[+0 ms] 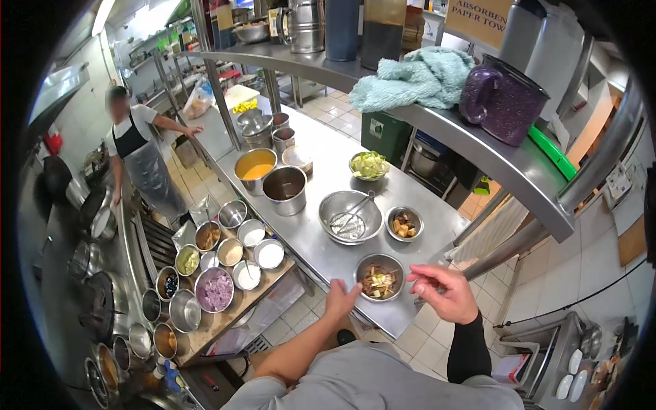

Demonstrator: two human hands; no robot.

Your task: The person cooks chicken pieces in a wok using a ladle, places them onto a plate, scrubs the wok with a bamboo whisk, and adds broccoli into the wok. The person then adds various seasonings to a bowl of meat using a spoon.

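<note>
A small metal bowl (379, 298) of chopped brown food, with pale and yellow pieces on top, stands near the front edge of the steel table (314, 249). My left hand (342, 299) is at the bowl's left side, fingers apart, the thumb by the rim; I cannot tell whether it touches. On the opposite side, my right hand (444, 290) hovers just beyond the rim with fingers loosely bent and nothing visible in them. Behind sits another small bowl (404, 224) of brown and golden chunks. A large mixing bowl (328, 212) holds a whisk (355, 212).
Pots of orange liquid (256, 166) and dark liquid (285, 189) stand farther back, near a bowl of chopped greens (369, 165). Left, a low wooden table (263, 294) carries several ingredient containers. An overhead shelf (526, 171) holds a purple mug (502, 99) and towel (417, 78). A co-worker (147, 150) stands at left.
</note>
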